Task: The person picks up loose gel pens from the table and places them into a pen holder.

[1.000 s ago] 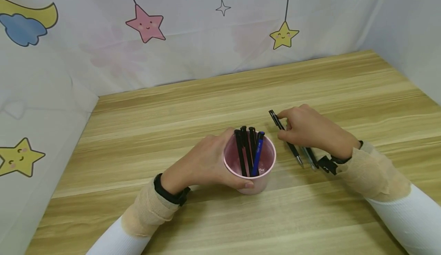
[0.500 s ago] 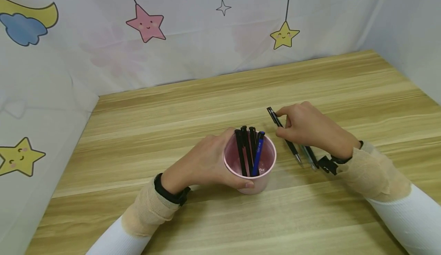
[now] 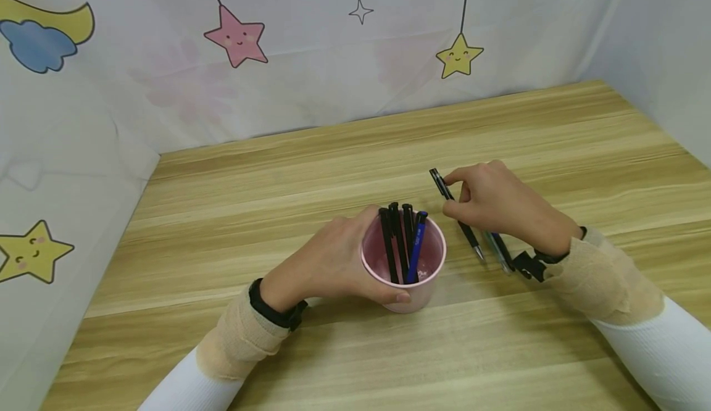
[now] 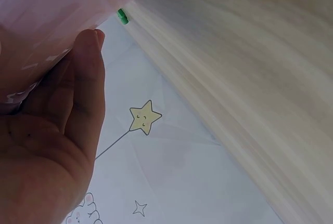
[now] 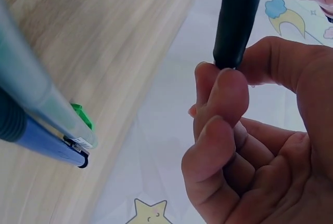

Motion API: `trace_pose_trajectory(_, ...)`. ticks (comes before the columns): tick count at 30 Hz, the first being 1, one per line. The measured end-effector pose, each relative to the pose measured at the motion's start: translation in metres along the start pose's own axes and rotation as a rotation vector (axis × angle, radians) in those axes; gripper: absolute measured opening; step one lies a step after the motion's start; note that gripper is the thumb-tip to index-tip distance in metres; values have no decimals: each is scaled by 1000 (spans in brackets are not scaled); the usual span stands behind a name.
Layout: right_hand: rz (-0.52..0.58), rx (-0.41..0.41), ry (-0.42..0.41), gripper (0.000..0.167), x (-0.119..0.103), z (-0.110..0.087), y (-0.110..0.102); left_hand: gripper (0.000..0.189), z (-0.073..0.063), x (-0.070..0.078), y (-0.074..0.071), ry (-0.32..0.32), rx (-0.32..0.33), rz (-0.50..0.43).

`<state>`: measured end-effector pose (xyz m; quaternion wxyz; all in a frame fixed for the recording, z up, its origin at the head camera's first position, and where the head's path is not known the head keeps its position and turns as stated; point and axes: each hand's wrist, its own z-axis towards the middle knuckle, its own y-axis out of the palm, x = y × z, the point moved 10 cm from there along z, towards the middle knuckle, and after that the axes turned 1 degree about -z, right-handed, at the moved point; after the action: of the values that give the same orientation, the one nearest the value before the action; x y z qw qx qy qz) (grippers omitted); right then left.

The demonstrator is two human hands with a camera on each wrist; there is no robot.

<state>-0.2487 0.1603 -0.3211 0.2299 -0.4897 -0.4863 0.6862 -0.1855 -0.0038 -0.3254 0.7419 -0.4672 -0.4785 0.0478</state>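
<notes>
My left hand [image 3: 333,263] grips the side of a pink cup [image 3: 424,297], thumb along its near wall. Several slim black pens [image 3: 387,244] and a blue pen [image 3: 415,250] stand leaning inside it. To the right of the cup, my right hand [image 3: 494,195] pinches a black pen [image 3: 470,236] between thumb and fingers, its silver tip slanting down toward me. The right wrist view shows the pen's dark grip [image 5: 238,24] rising above the fingertips. Below that hand lie a clear pen with a green clip [image 5: 39,78] and a blue pen [image 5: 49,143], partly hidden from the head view.
The wood-grain table [image 3: 266,182] reaches back to a white cloth [image 3: 311,78] printed with stars, a moon and a cloud. Cloth walls also stand along the left and right sides. Black straps circle both wrists.
The right hand has shifted slightly left and away from me with the black pen, which sits a little farther from the pens beneath. The left hand and cup stay put.
</notes>
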Motion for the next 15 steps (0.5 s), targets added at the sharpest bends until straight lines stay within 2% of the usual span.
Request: trace_pose_trajectory(15,49,21,9,45,-3,-2,-4,83,0,1,0,7,-5,9)
